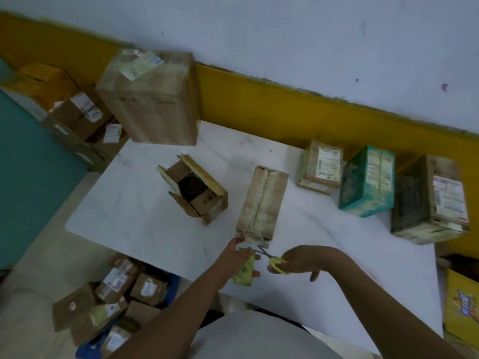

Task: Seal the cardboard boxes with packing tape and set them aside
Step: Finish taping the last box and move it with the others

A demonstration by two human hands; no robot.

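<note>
While your left hand (237, 251) grips the tape roll (245, 272) at the near end of the box (261, 203), your right hand (303, 259) holds the scissors (274, 261), fingers curled at the handles, blades parted toward that end. The box lies on the table (129, 203).

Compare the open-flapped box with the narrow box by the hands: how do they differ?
The open box has its flaps spread, a dark item showing inside; the narrow box is closed, tape along its seam. The open box is squatter, the narrow box longer. The narrow box lies by the left hand; the open box stands apart. Both are brown cardboard on the white table.
</note>
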